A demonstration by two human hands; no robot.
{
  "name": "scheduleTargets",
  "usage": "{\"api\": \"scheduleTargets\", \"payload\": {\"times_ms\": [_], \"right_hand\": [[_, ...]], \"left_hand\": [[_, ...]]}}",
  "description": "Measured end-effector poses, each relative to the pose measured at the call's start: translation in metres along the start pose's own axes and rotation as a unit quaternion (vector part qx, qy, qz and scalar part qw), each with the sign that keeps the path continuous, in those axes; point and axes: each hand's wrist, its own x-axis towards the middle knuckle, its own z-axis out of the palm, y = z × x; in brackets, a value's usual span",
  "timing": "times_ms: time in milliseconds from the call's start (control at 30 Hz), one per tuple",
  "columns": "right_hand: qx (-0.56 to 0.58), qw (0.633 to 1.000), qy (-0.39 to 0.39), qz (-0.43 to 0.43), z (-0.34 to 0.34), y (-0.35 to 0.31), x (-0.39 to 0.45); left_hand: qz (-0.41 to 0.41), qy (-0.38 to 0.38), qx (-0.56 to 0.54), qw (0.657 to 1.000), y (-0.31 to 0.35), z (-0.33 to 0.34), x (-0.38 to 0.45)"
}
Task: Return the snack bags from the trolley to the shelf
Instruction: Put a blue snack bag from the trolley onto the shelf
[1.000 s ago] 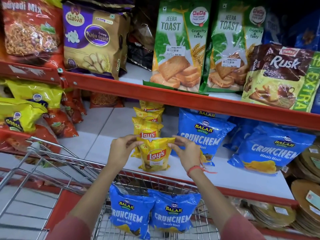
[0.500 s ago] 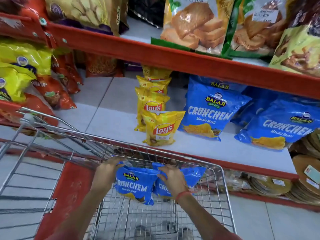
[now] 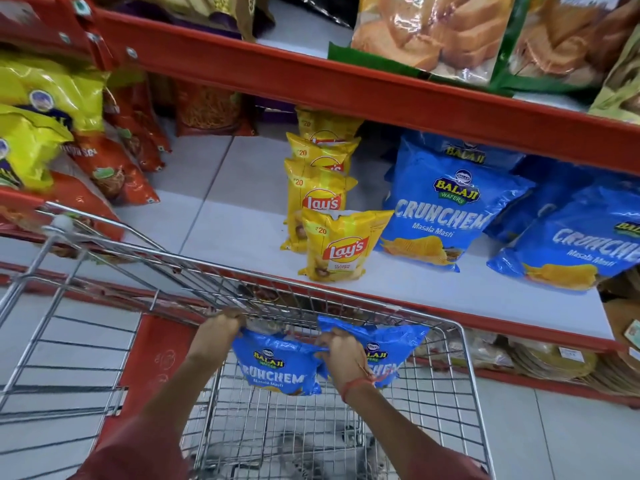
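Two blue Balaji Crunchem bags sit inside the wire trolley (image 3: 464,368). My left hand (image 3: 221,327) pinches the top left corner of the nearer blue bag (image 3: 273,368). My right hand (image 3: 341,355) grips that same bag's top right corner and covers part of the second blue bag (image 3: 388,344) behind it. On the white shelf (image 3: 221,220) above the trolley stands a row of yellow Lay's bags, the front one (image 3: 341,245) upright near the shelf edge. Larger Crunchem bags (image 3: 446,206) lean to the right of them.
A red shelf beam (image 3: 346,84) runs overhead with toast packets (image 3: 429,32) above it. Yellow and orange snack bags (image 3: 41,140) fill the left side. Flat round packets (image 3: 550,362) lie on the lowest shelf at right. A bare stretch of white shelf lies left of the Lay's row.
Both hands let go of the front Lay's bag on the shelf, dropped into the trolley and took hold of the nearer blue Crunchem bag. The camera tilted downward.
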Motion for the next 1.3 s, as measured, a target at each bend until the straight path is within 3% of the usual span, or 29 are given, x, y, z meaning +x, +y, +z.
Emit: {"api": "scheduleTargets", "payload": {"times_ms": [200, 333, 567, 700, 1033, 1300], "right_hand": [[0.151, 0.987, 0.061, -0.01, -0.03, 0.007, -0.031], [0.216, 0.971, 0.097, -0.041, -0.062, 0.019, -0.058], [0.344, 0.912, 0.173, -0.142, -0.157, 0.038, -0.101], [0.431, 0.868, 0.205, -0.137, -0.207, 0.062, -0.122], [0.359, 0.821, 0.408, -0.173, -0.312, 0.139, -0.139], [0.386, 0.809, 0.434, -0.09, -0.321, 0.196, -0.092]], "left_hand": [[-0.014, 0.066, -0.158, 0.985, 0.007, -0.034, -0.038], [-0.015, 0.155, -0.285, 0.946, 0.019, -0.07, -0.074], [0.018, 0.236, -0.345, 0.908, 0.073, -0.146, -0.123], [0.026, 0.259, -0.403, 0.877, 0.116, -0.184, -0.124], [0.115, 0.318, -0.411, 0.847, 0.223, -0.257, -0.07], [0.116, 0.331, -0.356, 0.866, 0.283, -0.265, -0.01]]}}
